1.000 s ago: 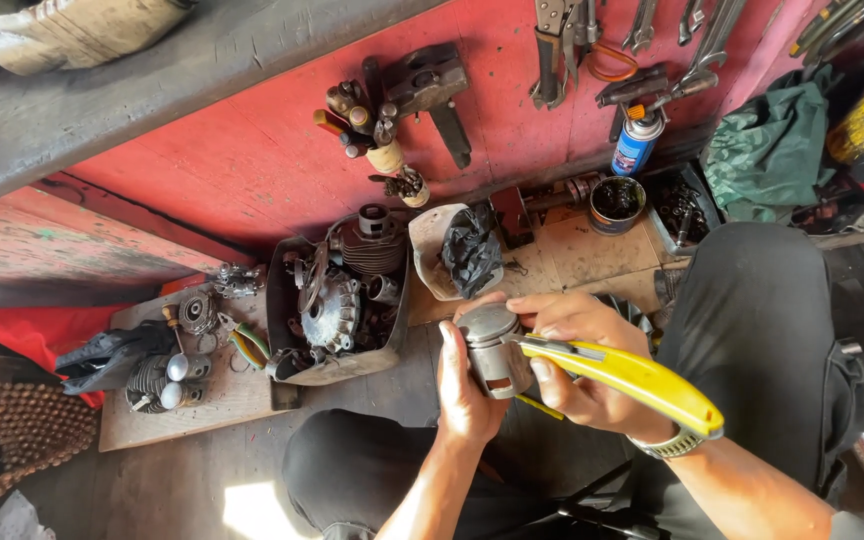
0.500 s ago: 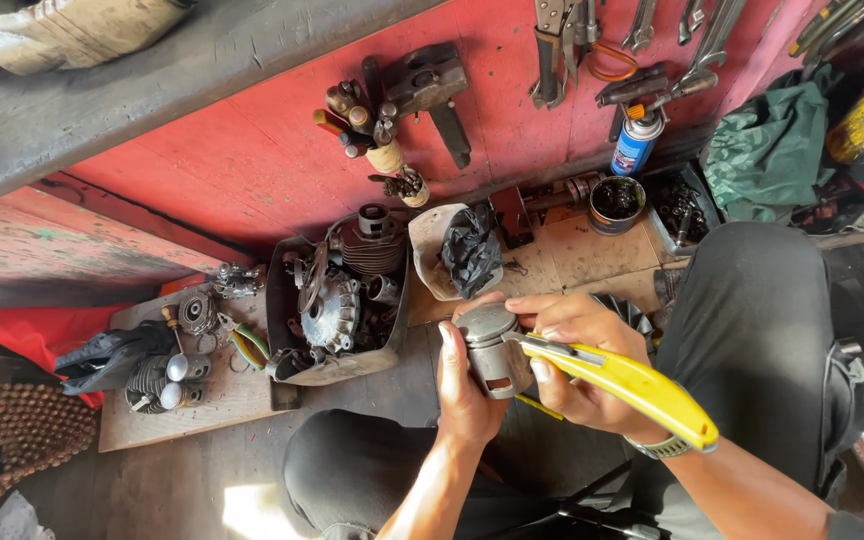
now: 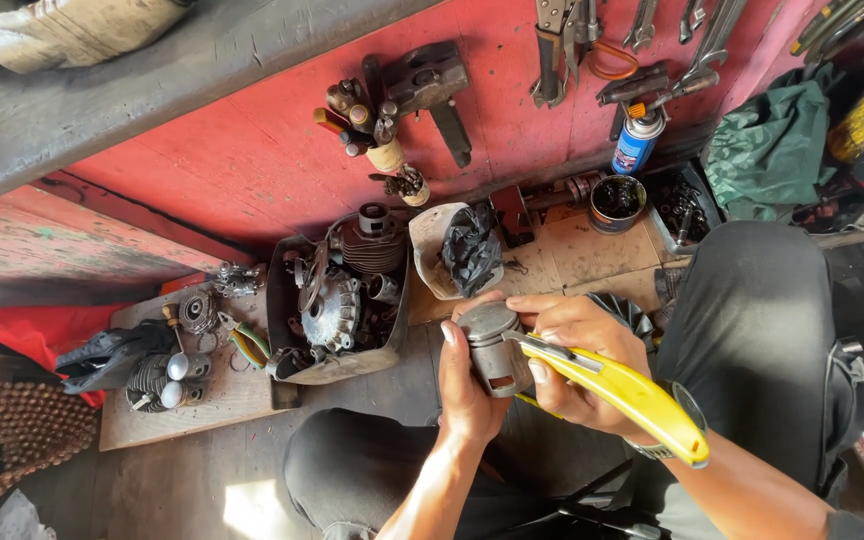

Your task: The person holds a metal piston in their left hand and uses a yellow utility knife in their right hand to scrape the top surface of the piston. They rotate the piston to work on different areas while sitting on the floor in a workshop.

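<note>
left hand (image 3: 467, 385) grips piston (image 3: 492, 347) | right hand (image 3: 577, 360) holds yellow cutter (image 3: 627, 397)

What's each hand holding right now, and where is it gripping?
The left hand wraps the grey metal piston around its side. The right hand grips the yellow utility knife near its front end.

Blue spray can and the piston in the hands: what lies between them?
In the head view, between the blue spray can and the piston lie a round black tin and bare wooden board.
</note>
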